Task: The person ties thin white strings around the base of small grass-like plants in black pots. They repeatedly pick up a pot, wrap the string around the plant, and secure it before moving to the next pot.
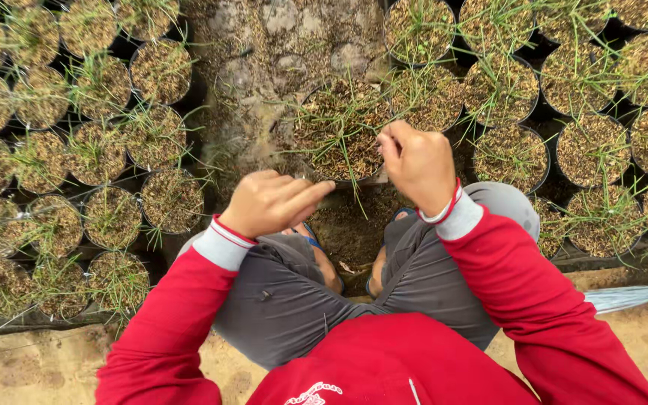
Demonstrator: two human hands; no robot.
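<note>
Rows of black seedling pots [114, 217] with thin grass shoots, left and right; bare soil path [279, 45]; sandy ground [31, 367]; grey plastic sheet [631, 296].

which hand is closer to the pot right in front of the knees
Right. The right hand is over the near rim of the black pot, fingers pinched at its grass blades. The left hand sits just outside the rim, lower left, index finger pointing toward it.

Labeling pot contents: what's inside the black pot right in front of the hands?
The black pot holds brown, crumbly potting mix with thin green grass-like seedlings. The right hand covers its near right edge and the left hand sits just below its rim. Roots and deeper soil are hidden.
</note>
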